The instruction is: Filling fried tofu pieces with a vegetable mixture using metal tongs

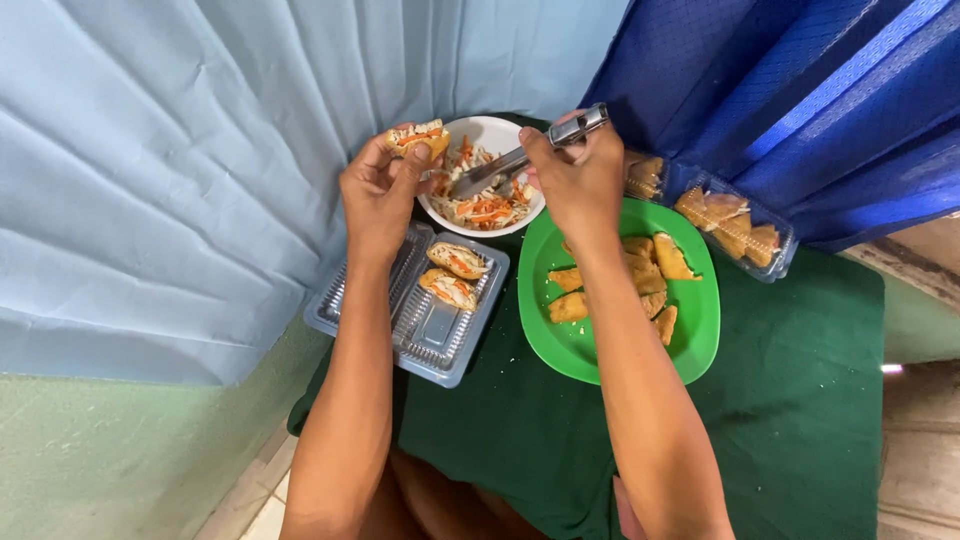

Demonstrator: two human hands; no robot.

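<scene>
Left hand (380, 190) pinches a filled fried pocket (420, 139) over the white bowl (510, 130) while right hand (580, 180), clamped round metal tongs (520, 158), should lift slaw (485, 205) gently.

There is only one view, from the head of the person. It looks steeply down, quite near, on the table (800, 420). The forearms enter from 6 o'clock and reach toward 12 o'clock.

green-clothed table (800, 420) | white bowl (497, 130) | green plate (700, 330) | clear trays (440, 345) (open)
</scene>
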